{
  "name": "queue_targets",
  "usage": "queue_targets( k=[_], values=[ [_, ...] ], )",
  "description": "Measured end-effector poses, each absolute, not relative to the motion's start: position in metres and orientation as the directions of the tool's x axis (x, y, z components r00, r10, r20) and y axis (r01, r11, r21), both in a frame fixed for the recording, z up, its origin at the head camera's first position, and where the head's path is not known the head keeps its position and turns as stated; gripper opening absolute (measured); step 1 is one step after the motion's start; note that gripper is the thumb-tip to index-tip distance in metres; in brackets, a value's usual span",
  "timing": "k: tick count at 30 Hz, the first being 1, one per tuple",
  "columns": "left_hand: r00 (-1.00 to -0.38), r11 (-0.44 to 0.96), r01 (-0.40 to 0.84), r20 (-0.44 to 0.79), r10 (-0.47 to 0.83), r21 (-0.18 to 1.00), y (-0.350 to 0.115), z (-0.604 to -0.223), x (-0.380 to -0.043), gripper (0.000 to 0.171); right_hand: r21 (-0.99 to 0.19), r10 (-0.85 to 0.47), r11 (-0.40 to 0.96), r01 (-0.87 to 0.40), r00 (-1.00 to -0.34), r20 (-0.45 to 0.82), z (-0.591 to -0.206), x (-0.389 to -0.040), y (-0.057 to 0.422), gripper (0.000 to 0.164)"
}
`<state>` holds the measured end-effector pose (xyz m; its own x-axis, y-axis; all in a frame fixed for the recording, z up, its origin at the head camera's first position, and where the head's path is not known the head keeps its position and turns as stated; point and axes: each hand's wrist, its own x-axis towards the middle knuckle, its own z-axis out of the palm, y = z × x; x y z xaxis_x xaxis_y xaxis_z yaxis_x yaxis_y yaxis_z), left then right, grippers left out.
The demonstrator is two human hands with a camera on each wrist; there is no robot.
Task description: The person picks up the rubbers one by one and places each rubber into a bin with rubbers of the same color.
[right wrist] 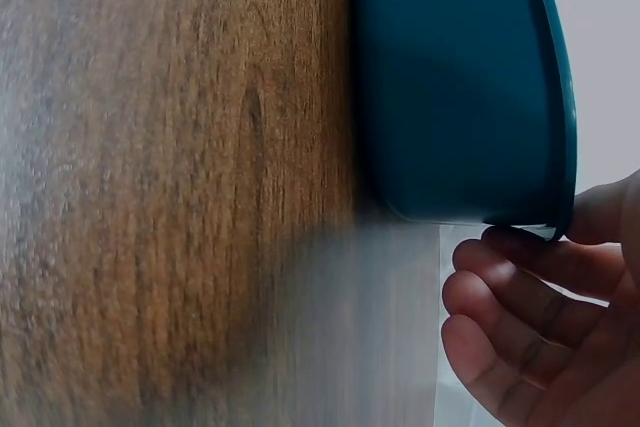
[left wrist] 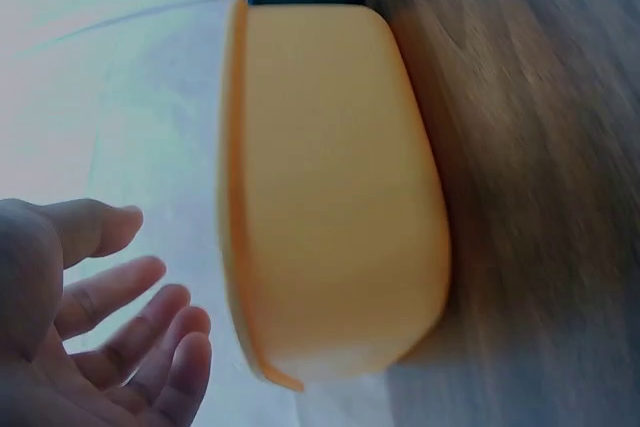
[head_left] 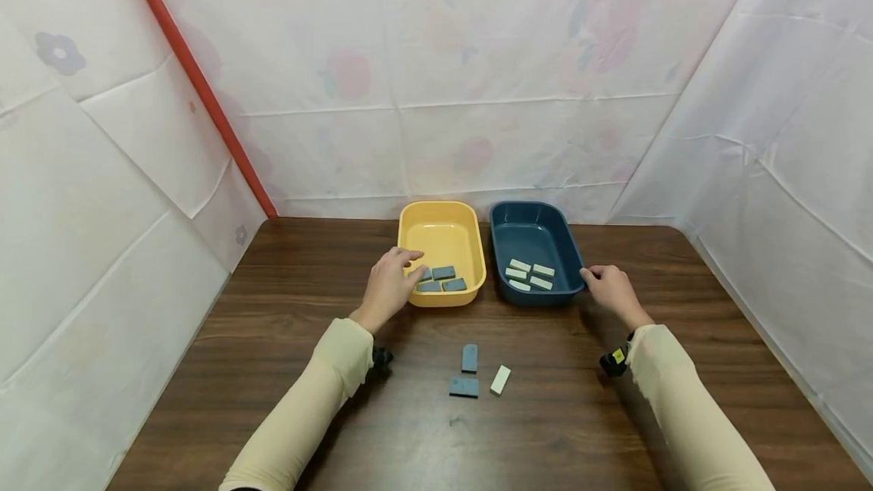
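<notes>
My left hand [head_left: 389,283] hovers at the left front rim of a yellow tray [head_left: 442,232], its fingers loosely bent. In the left wrist view nothing lies between its fingers, which hang apart from the tray's rim. Several flat blue-grey pieces [head_left: 444,273] lie in the front of that tray, one partly hidden behind the hand. My right hand [head_left: 611,294] pinches the rim of a dark blue tray [head_left: 533,237] at its right front corner, thumb and forefinger on the edge. Several pale green bars [head_left: 542,270] rest in the front of the blue tray.
Before the trays, two blue-grey pieces [head_left: 469,358] and one pale bar [head_left: 500,380] lie on the brown wooden table [head_left: 307,286]. White patterned sheeting [head_left: 443,82] hangs behind and at both sides. A red pole [head_left: 198,82] slants at the back left.
</notes>
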<state>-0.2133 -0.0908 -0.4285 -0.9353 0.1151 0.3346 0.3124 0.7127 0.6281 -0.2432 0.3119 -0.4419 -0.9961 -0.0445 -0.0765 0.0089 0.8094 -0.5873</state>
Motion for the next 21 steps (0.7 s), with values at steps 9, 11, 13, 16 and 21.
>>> queue_targets(
  k=[9, 11, 13, 16, 21],
  values=[
    [-0.841, 0.638, 0.54, 0.387, 0.379, 0.549, -0.079, -0.425, -0.2, 0.023, -0.577, -0.053, 0.817, 0.003, -0.995, -0.081, -0.439, -0.244, 0.311, 0.042],
    [-0.812, 0.622, 0.583, 0.4, 0.425, 0.523, -0.077, -0.425, -0.198, 0.023, -0.575, -0.053, 0.818, 0.004, -0.995, -0.081, -0.439, -0.244, 0.31, 0.042],
    [-0.79, 0.605, 0.614, 0.407, 0.46, 0.508, -0.074, -0.424, -0.196, 0.023, -0.574, -0.052, 0.819, 0.005, -0.995, -0.082, -0.438, -0.243, 0.31, 0.042],
    [-0.768, 0.586, 0.64, 0.395, 0.504, 0.497, -0.07, -0.424, -0.194, 0.023, -0.57, -0.049, 0.821, 0.008, -0.995, -0.084, -0.438, -0.241, 0.309, 0.043],
    [-0.754, 0.573, 0.646, 0.306, 0.581, 0.504, -0.063, -0.423, -0.191, 0.026, -0.575, -0.05, 0.818, 0.009, -0.995, -0.087, -0.436, -0.24, 0.308, 0.044]
  ],
)
